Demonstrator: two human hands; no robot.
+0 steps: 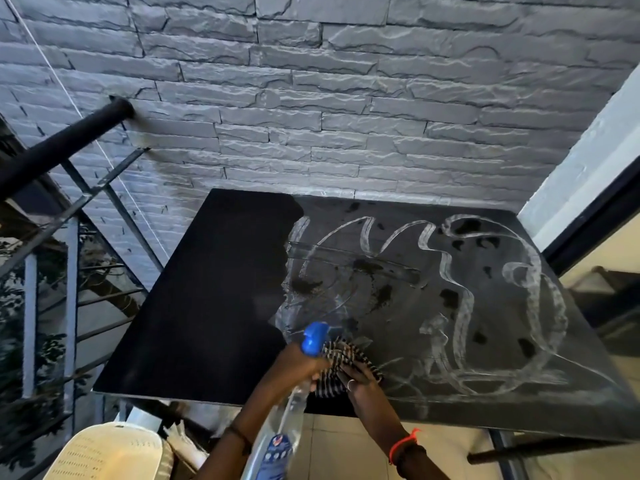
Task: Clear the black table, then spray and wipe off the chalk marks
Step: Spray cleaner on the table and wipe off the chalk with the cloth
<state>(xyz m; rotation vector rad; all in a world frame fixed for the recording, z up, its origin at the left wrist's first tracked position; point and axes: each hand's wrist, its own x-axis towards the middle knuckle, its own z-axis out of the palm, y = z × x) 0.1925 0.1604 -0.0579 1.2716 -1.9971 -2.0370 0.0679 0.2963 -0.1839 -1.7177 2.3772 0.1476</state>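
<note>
Grey stone-clad wall (311,98) spans 10 to 2 o'clock. Black metal railing (71,216) stands at 9 o'clock, with foliage (14,306) beyond it. Cream perforated plastic chair (110,452) at 7 o'clock. White pillar (588,157) at 3 o'clock. Pale tiled floor (332,434) at 6 o'clock.

Chalked black table (194,306) — spray bottle (313,336), striped cloth (341,353)

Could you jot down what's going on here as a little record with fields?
surface: black table, against a grey stone wall
left part: dark, no chalk
right part: chalk marks with dark wet spots
left hand: grips a spray bottle, blue nozzle over the table
right hand: rests on a striped cloth near the front edge
nearby: pale plastic chair, metal railing
</note>
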